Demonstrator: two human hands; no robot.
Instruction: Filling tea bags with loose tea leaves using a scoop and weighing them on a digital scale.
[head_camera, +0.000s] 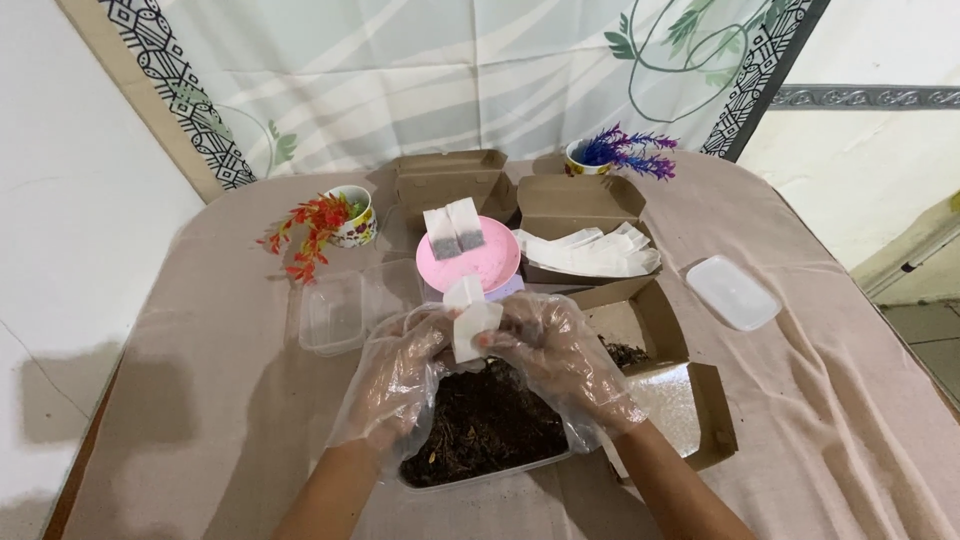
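Both my hands wear clear plastic gloves and together hold a small white paper sachet (470, 322) over a clear tub of dark loose material (490, 425). My left hand (400, 375) pinches the sachet's left side, my right hand (560, 355) its right side. Just behind the sachet stands a pink round plate (490, 268) with two filled sachets (452, 232) lying on it.
An open brown carton (580, 205) holds several empty white sachets (590, 252). Another brown carton (450, 178) is behind the plate, a third open one (670, 380) at my right. A clear tub (335, 312), a white lid (733, 292), and two cups with artificial flowers (345, 215) (620, 152) rest on the beige cloth.
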